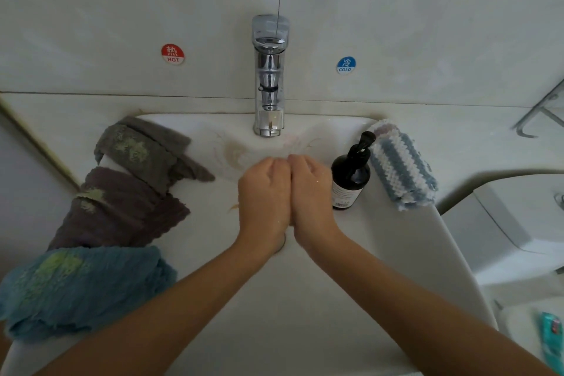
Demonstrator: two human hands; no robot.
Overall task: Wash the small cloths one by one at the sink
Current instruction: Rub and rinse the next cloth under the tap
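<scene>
My left hand (264,195) and my right hand (311,192) are pressed side by side over the white sink (421,241), just in front of the chrome faucet (270,76). Both have their fingers curled in, and no cloth shows in them. On the sink's left rim lie three stained cloths: a grey cloth (143,149) at the back, a brown cloth (122,210) in the middle and a blue cloth (79,287) nearest me. A blue-and-white striped cloth (399,165) lies on the right rim. I see no water stream from the faucet.
A dark pump soap bottle (351,174) stands on the right rim, close beside my right hand. A red HOT sticker (172,54) and a blue COLD sticker (346,65) flank the faucet on the tiled wall. A white toilet tank (518,223) stands at the right.
</scene>
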